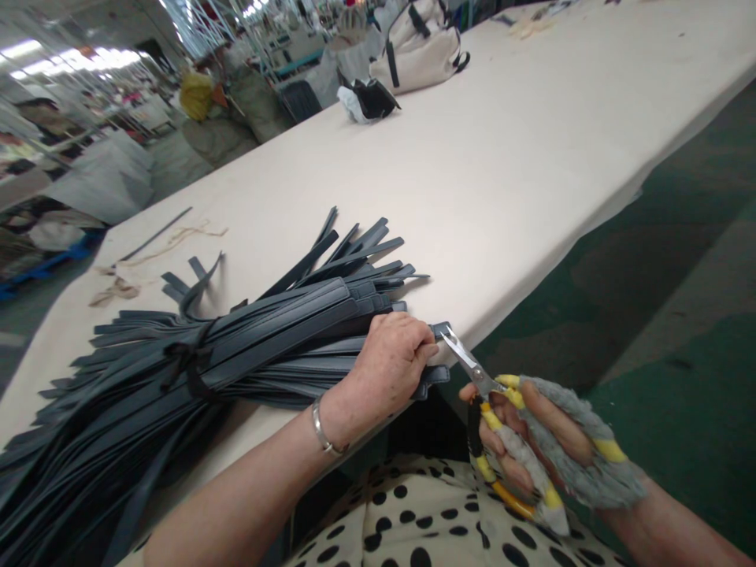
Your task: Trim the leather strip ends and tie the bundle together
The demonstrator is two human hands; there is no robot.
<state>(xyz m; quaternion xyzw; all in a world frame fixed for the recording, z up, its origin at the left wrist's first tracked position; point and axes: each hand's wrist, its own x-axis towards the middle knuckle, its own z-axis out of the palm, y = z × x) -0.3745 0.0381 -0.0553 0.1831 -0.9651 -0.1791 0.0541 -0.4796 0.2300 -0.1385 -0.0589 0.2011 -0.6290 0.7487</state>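
Observation:
A big bundle of dark grey-blue straps (194,346) lies across the near end of the long cream table (508,157), tied in the middle with a dark cord. My left hand (390,362) is closed on the end of one strap (438,329) at the table's front edge. My right hand (543,441) grips scissors (472,366) whose yellow handles are wrapped in grey fleece. The open blade tips touch the end of the strap that my left hand holds.
A beige bag with dark straps (419,43) and a small black-and-white bundle (366,98) sit far back on the table. Loose thread scraps (171,240) lie at the left. Green floor (679,299) runs along the right. A person in yellow (198,94) is working beyond.

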